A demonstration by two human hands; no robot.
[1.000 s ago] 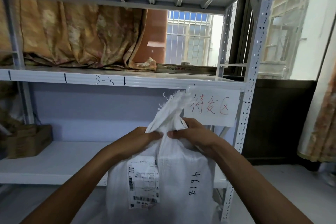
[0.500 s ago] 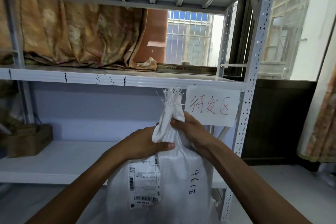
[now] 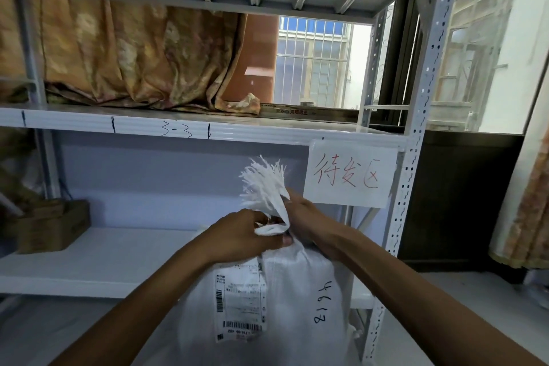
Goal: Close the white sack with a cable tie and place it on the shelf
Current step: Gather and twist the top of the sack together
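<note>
Fingers (image 3: 269,239) of both hands clench the sack's (image 3: 285,300) gathered neck, its frayed mouth upright above them, left hand (image 3: 240,236) nearer.

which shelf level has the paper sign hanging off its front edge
The middle shelf, marked 3-3: the paper sign in red handwriting hangs from its right front edge. The lower shelf has none.

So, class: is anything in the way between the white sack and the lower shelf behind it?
Nothing visible. Both hands, left hand and right hand, grip the white sack; the lower shelf is bare behind it; the cardboard box sits far left.
</note>
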